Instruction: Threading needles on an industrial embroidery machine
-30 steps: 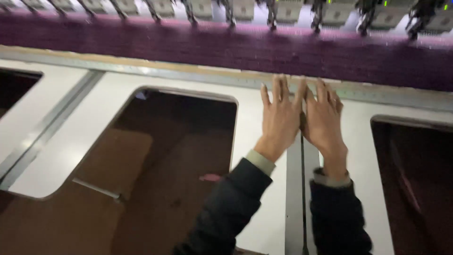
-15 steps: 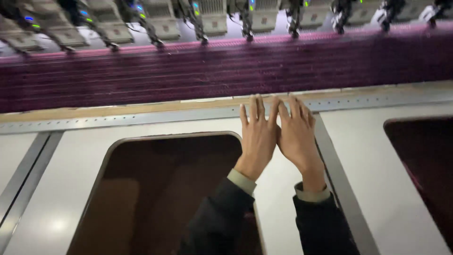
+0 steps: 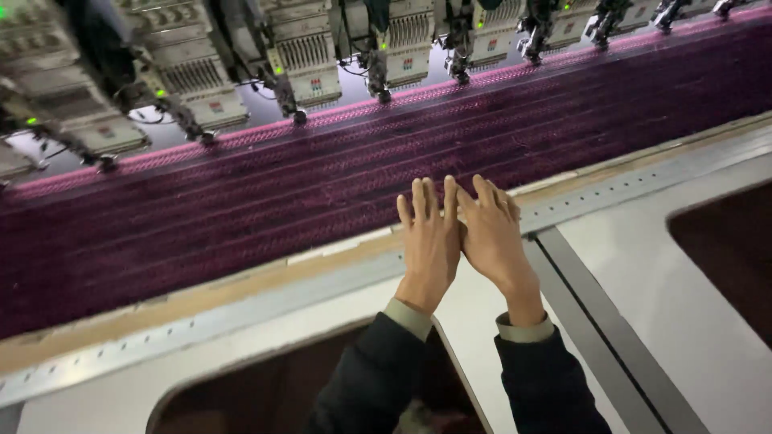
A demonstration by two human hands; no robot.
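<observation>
Bare left hand [image 3: 430, 241] and right hand [image 3: 494, 237], dark jacket sleeves [image 3: 378, 370] over pale olive shirt cuffs [image 3: 408, 317].

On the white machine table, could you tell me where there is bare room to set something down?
Bare white table lies right of the grey seam, before the dark cutout. Both hands, left hand and right hand, crowd the fabric edge.

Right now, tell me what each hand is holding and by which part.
Nothing is held. The left hand and right hand lie flat, side by side, fingers reaching the edge of the purple fabric at the metal rail.
</observation>
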